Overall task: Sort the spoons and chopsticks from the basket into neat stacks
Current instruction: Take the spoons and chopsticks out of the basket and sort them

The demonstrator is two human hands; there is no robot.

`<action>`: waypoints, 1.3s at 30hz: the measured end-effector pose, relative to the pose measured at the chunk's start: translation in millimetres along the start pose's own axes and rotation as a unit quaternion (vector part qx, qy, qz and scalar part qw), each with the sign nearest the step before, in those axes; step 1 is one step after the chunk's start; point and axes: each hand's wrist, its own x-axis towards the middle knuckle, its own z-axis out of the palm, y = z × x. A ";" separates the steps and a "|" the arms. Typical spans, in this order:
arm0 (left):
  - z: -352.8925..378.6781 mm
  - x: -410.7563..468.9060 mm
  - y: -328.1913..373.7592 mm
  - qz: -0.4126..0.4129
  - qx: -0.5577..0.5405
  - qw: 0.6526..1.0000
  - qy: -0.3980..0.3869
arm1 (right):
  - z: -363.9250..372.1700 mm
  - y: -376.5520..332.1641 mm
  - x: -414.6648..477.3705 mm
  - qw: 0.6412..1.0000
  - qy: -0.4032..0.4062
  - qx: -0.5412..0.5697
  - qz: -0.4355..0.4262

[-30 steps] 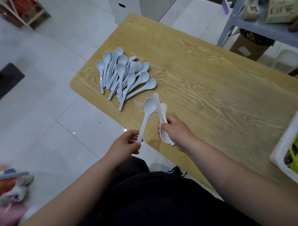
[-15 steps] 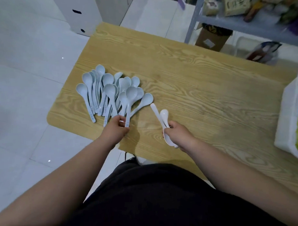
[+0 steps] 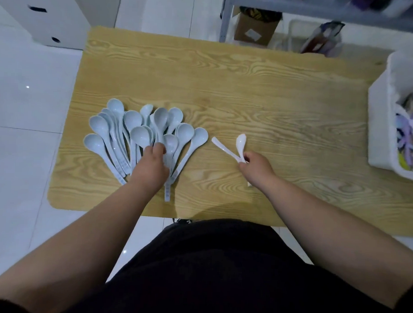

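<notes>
Head view: left hand (image 3: 153,165) lies on the fanned pale blue spoons (image 3: 140,135) at the table's (image 3: 250,87) left, fingers curled; whether it grips one, I cannot tell. Right hand (image 3: 255,168) pinches 2 crossed white spoons (image 3: 240,142) near the middle. The white basket (image 3: 381,129) stands at the right edge.

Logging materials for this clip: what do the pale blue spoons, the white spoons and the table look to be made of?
Pale blue spoons: likely plastic or melamine, smooth, dull sheen, uniform colour. White spoons: similar, perhaps glossier; ceramic can't be ruled out. Table: wood or wood-look laminate, bold grain, matte.
</notes>
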 end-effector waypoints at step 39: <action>10.0 -119.6 172.6 0.335 -0.031 0.911 -0.239 | -86.0 104.8 -206.9 0.994 -0.016 0.028 -0.108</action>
